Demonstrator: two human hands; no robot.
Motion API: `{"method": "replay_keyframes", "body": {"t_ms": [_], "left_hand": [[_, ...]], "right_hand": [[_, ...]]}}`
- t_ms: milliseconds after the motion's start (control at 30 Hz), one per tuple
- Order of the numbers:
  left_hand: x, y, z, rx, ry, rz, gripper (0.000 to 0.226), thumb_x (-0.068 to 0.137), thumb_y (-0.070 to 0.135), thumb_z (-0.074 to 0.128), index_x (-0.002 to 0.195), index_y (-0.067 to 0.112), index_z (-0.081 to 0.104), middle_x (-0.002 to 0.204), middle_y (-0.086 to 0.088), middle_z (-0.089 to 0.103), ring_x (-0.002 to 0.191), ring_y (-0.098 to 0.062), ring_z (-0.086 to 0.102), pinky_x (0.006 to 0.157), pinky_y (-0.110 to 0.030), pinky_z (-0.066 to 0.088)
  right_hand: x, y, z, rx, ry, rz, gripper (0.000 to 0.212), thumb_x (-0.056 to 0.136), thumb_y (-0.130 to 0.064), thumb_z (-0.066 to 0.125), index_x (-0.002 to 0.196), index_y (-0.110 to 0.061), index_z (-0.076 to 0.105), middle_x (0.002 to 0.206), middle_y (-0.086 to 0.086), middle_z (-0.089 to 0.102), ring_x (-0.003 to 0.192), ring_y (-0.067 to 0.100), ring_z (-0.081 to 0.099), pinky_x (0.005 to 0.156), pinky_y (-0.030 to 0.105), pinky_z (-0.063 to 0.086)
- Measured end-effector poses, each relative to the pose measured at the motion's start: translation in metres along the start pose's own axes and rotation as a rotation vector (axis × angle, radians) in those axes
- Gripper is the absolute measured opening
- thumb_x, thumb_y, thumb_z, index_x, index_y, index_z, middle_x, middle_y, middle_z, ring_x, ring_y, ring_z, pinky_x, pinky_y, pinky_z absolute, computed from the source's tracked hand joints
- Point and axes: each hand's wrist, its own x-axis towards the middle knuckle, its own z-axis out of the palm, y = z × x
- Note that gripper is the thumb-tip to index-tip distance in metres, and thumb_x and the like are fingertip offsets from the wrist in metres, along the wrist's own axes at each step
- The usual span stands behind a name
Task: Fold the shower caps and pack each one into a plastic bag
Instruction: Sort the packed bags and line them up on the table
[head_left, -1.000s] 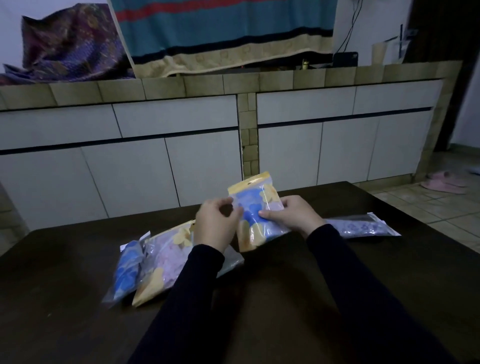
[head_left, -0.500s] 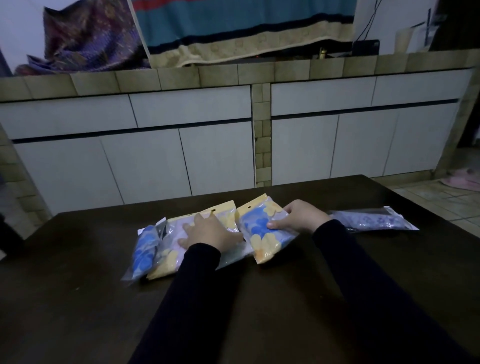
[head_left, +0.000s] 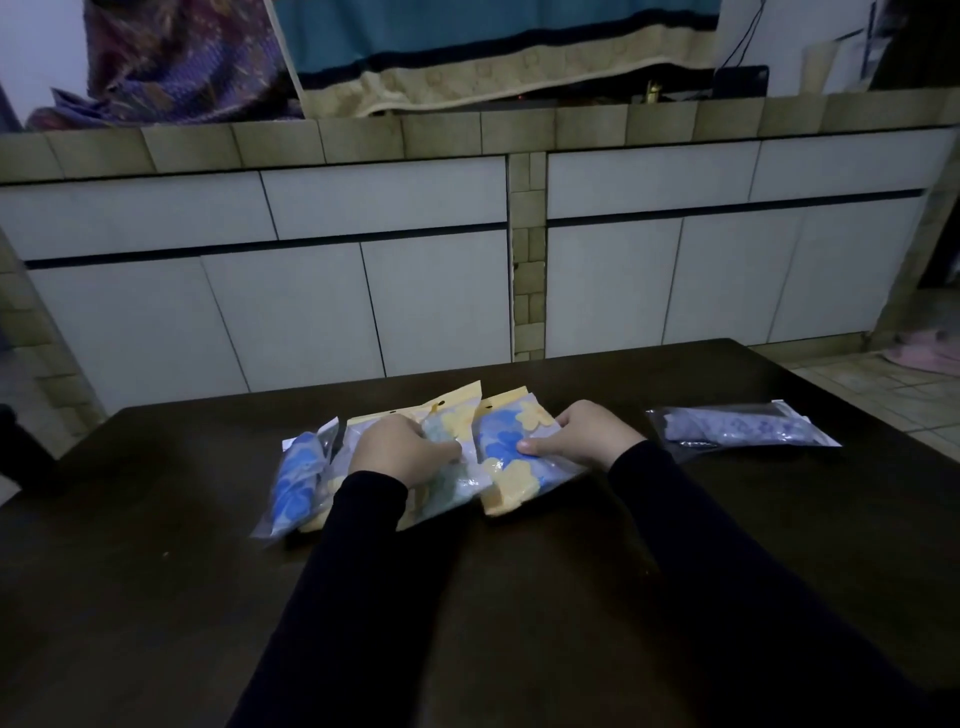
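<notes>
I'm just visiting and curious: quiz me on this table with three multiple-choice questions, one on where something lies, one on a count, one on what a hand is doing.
1. Where does the pale purple bag lie?
A. alone, to the right of the hands
B. under the left hand
C. on the floor

2. How many packed bags show on the table?
A. two
B. four
C. six

3. What is the right hand doing?
A. hanging free above the table
B. holding the blue-and-yellow bag at its edge
C. resting on a cabinet door

Answers:
1 A: it lies apart, right of both hands.
2 B: blue bag, the bag under the left hand, the blue-and-yellow bag, the purple one.
3 B: thumb on top, fingers curled round its side.
</notes>
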Motion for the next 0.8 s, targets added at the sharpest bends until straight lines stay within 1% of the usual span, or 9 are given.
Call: {"method": "replay_keyframes", "body": {"t_ms": [167, 267, 333, 433, 500, 567, 667, 733, 800], "left_hand": [[-0.001, 0.005, 0.006, 0.134, 0.020, 0.014, 0.045, 0.085, 0.054, 0.059, 0.109, 0.017, 0.061, 0.100, 0.000, 0.064, 0.087, -0.012, 0.056, 0.060, -0.020, 0.040], [0.002, 0.003, 0.012, 0.220, 0.031, 0.039, 0.066, 0.082, 0.066, 0.051, 0.126, 0.017, 0.057, 0.129, -0.007, 0.057, 0.120, -0.024, 0.049, 0.098, -0.041, 0.044], [-0.003, 0.006, 0.015, 0.242, 0.091, 0.083, 0.066, 0.083, 0.065, 0.050, 0.129, 0.019, 0.056, 0.150, -0.012, 0.038, 0.139, -0.031, 0.029, 0.110, -0.054, 0.028], [-0.017, 0.019, 0.021, 0.163, 0.228, 0.215, 0.056, 0.088, 0.053, 0.053, 0.134, 0.021, 0.053, 0.157, -0.008, 0.025, 0.144, -0.028, 0.020, 0.114, -0.056, 0.018], [-0.031, 0.034, 0.030, 0.042, 0.306, 0.366, 0.048, 0.090, 0.042, 0.056, 0.133, 0.021, 0.054, 0.153, -0.003, 0.033, 0.142, -0.020, 0.027, 0.115, -0.044, 0.025], [-0.047, 0.056, 0.046, -0.062, 0.350, 0.515, 0.041, 0.091, 0.036, 0.058, 0.129, 0.022, 0.058, 0.142, 0.002, 0.046, 0.130, -0.013, 0.041, 0.105, -0.028, 0.034], [-0.065, 0.097, 0.078, -0.241, 0.095, 0.517, 0.039, 0.090, 0.033, 0.061, 0.127, 0.022, 0.058, 0.123, 0.004, 0.060, 0.106, -0.006, 0.054, 0.090, -0.021, 0.043], [-0.068, 0.120, 0.103, -0.287, -0.101, 0.431, 0.043, 0.089, 0.035, 0.062, 0.128, 0.017, 0.057, 0.116, 0.004, 0.063, 0.094, -0.004, 0.055, 0.081, -0.018, 0.044], [-0.064, 0.137, 0.123, -0.305, -0.165, 0.355, 0.041, 0.090, 0.036, 0.061, 0.123, 0.012, 0.058, 0.098, 0.008, 0.060, 0.077, -0.002, 0.052, 0.070, -0.015, 0.040]], "right_hand": [[-0.005, -0.003, 0.003, -0.004, 0.011, 0.007, 0.044, 0.075, -0.055, 0.074, 0.074, -0.016, 0.053, 0.068, -0.001, 0.049, 0.066, 0.012, 0.049, 0.054, 0.024, 0.033], [-0.012, 0.000, -0.001, 0.024, 0.001, 0.001, 0.046, 0.077, -0.056, 0.071, 0.069, -0.016, 0.052, 0.063, -0.001, 0.045, 0.060, 0.012, 0.045, 0.053, 0.024, 0.034], [-0.018, 0.003, -0.006, 0.038, 0.020, -0.037, 0.046, 0.081, -0.056, 0.068, 0.083, -0.010, 0.063, 0.073, 0.002, 0.058, 0.067, 0.014, 0.056, 0.061, 0.026, 0.045], [-0.026, 0.008, -0.019, 0.066, 0.148, -0.107, 0.057, 0.087, -0.050, 0.064, 0.123, -0.007, 0.061, 0.120, 0.006, 0.064, 0.107, 0.021, 0.061, 0.083, 0.028, 0.046], [-0.029, 0.015, -0.032, 0.063, 0.246, -0.148, 0.050, 0.089, -0.045, 0.063, 0.126, -0.012, 0.059, 0.127, 0.004, 0.062, 0.113, 0.019, 0.058, 0.084, 0.025, 0.041], [-0.029, 0.031, -0.047, 0.041, 0.307, -0.179, 0.039, 0.092, -0.037, 0.061, 0.124, -0.015, 0.062, 0.123, 0.002, 0.063, 0.108, 0.016, 0.058, 0.084, 0.024, 0.041], [-0.026, 0.061, -0.067, -0.047, 0.360, -0.180, 0.024, 0.096, -0.027, 0.055, 0.117, -0.020, 0.065, 0.117, 0.001, 0.064, 0.101, 0.015, 0.058, 0.090, 0.032, 0.046], [-0.020, 0.082, -0.077, -0.138, 0.404, -0.162, 0.021, 0.097, -0.024, 0.050, 0.110, -0.025, 0.067, 0.117, -0.001, 0.063, 0.109, 0.018, 0.056, 0.099, 0.039, 0.042], [-0.014, 0.101, -0.085, -0.185, 0.401, -0.129, 0.023, 0.098, -0.023, 0.048, 0.111, -0.027, 0.067, 0.122, -0.001, 0.059, 0.118, 0.020, 0.050, 0.104, 0.042, 0.038]]}}
